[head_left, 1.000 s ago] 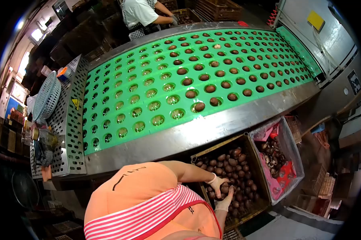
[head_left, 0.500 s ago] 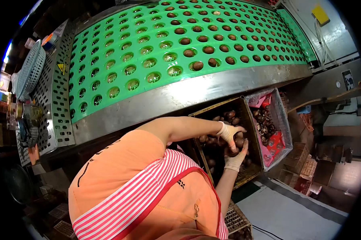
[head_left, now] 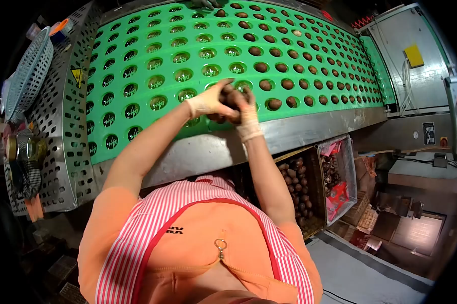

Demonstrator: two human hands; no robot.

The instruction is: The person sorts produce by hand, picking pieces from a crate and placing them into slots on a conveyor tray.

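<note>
My left hand (head_left: 209,101) and my right hand (head_left: 247,119), both in pale gloves with bare fingertips, are close together above the front edge of a green moulded sheet (head_left: 146,117) with rows of round cups. Between them they hold several dark brown, egg-shaped pieces (head_left: 230,99), partly covered by my fingers. Similar pieces (head_left: 274,104) sit singly in the cups to the right; cups to the left of my hands hold none. Below right, a dark crate (head_left: 319,197) contains many more of these brown pieces (head_left: 302,185).
A steel ledge (head_left: 299,129) borders the sheet's front. Beside the crate stands a plastic-lined bin (head_left: 351,177) with red wrapping and brown pieces. At left are a perforated metal panel (head_left: 68,126) and a pale basket (head_left: 33,73). Another person's dark-gloved hand (head_left: 205,4) reaches in at the far edge.
Both my hands have risen from the crate and moved left over the green sheet, carrying brown egg-shaped pieces. Another person's gloved hand now shows at the far edge.
</note>
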